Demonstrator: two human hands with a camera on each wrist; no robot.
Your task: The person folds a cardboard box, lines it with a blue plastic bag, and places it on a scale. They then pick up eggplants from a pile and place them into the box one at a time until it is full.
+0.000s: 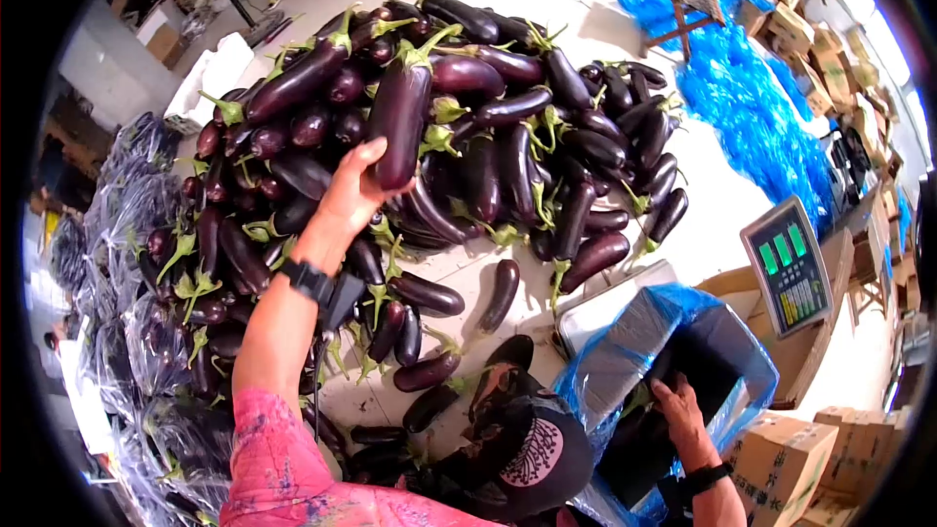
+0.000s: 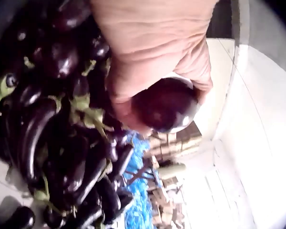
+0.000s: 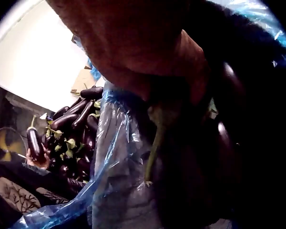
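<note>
My left hand point(image 1: 351, 193) grips a long dark purple eggplant point(image 1: 400, 122) by its rounded bottom end, its green stem pointing away over the pile. In the left wrist view, the thumb and fingers wrap that glossy end point(image 2: 167, 107). Down inside a box lined with blue plastic point(image 1: 607, 356), my right hand point(image 1: 680, 420) curls around an eggplant near its stem end. That eggplant's green stem point(image 3: 155, 150) sticks out below the fingers in the right wrist view, while its body is lost in shadow. Other eggplants point(image 3: 231, 88) lie beside it.
A large heap of eggplants point(image 1: 483, 176) covers the floor ahead. Bagged eggplants point(image 1: 146, 332) line the left side. A scale display point(image 1: 786, 263) stands beside the lined box, with cartons point(image 1: 781, 459) at lower right. Blue plastic sheeting point(image 1: 752, 127) and a wooden stool point(image 1: 688, 10) lie beyond.
</note>
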